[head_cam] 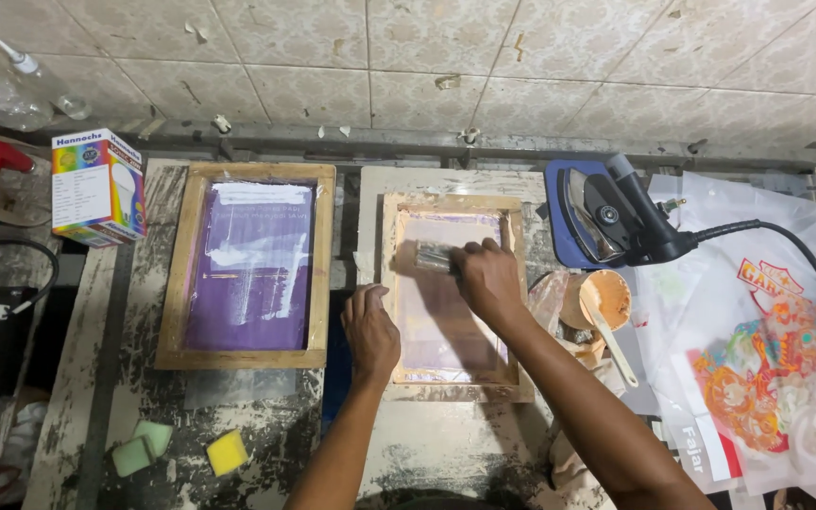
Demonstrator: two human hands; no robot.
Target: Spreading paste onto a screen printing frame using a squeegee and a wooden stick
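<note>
Bench crowded; right hand (pixel 488 276) squeegees frame (pixel 453 295)

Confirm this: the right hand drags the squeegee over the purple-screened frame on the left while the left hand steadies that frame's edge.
Wrong frame. In the head view the right hand works the squeegee over the pale-screened frame in the middle, and the left hand steadies that frame's edge. The purple-screened frame lies untouched beside it.

purple screen (pixel 249 269) | pale lilac screen (pixel 446 312) | yellow sponge (pixel 227 452) | green sponges (pixel 142 448) | cream-patterned wall tiles (pixel 427 57)
</note>
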